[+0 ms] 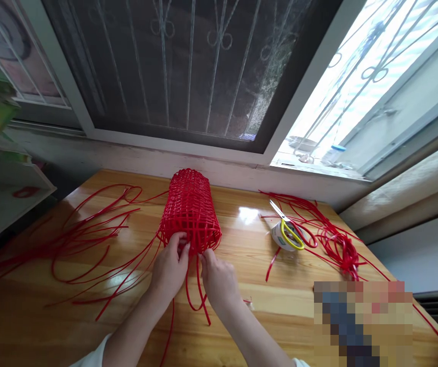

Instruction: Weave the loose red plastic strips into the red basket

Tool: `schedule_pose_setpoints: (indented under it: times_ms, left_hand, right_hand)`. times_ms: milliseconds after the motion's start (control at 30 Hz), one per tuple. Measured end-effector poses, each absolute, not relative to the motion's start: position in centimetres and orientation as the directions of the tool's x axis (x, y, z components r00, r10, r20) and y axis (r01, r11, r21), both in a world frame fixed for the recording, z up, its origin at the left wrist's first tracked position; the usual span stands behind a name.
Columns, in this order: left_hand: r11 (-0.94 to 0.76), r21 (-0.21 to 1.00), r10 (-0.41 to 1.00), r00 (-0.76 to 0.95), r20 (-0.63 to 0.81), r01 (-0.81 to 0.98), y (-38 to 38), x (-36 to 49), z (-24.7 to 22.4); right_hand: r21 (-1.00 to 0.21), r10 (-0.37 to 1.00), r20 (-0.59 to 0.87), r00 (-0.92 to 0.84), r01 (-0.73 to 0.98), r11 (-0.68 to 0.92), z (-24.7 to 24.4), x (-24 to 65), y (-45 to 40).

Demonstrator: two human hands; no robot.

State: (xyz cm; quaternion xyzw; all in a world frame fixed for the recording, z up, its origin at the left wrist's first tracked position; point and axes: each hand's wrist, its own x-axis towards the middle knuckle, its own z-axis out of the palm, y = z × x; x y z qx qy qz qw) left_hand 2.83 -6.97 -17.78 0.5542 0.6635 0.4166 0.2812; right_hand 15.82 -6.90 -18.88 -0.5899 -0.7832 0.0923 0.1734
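A red woven basket (190,204) lies on its side on the wooden table, one end facing me. Loose red strips (127,275) trail from that end toward the lower left, and a few hang down between my hands. My left hand (171,265) is closed at the basket's near edge, thumb and fingers pinched together on the weave. Beside it, my right hand (216,275) pinches a red strip just below the rim. The fingertips partly cover the strips, so the exact grip is hard to see.
Scissors (293,234) with yellow and red handles rest on a small white container (280,237) to the right. A tangle of red strips (341,250) lies beyond it. More red strips (88,229) spread over the left side. A window (180,137) stands behind the table (241,331).
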Motion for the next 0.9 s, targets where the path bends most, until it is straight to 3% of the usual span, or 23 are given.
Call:
schedule_pose_setpoints:
  times_ms: [233,700,900]
  left_hand:
    - [0.070,0.861,0.977,-0.207,0.042,0.503,-7.2,3.7,-18.2]
    - [0.184,0.780,0.972,-0.230,-0.054,0.598,-7.0,3.8,-16.1]
    - [0.188,0.757,0.975,-0.215,-0.065,0.626,-7.2,3.7,-16.0]
  right_hand:
    - [-0.155,0.923,0.266,-0.279,0.932,0.327,-17.7,15.3,-6.6]
    - [-0.093,0.949,-0.158,-0.273,0.961,0.261,-14.9,14.6,-7.7]
    - [-0.059,0.934,-0.174,-0.311,0.950,0.305,-15.7,14.4,-7.4]
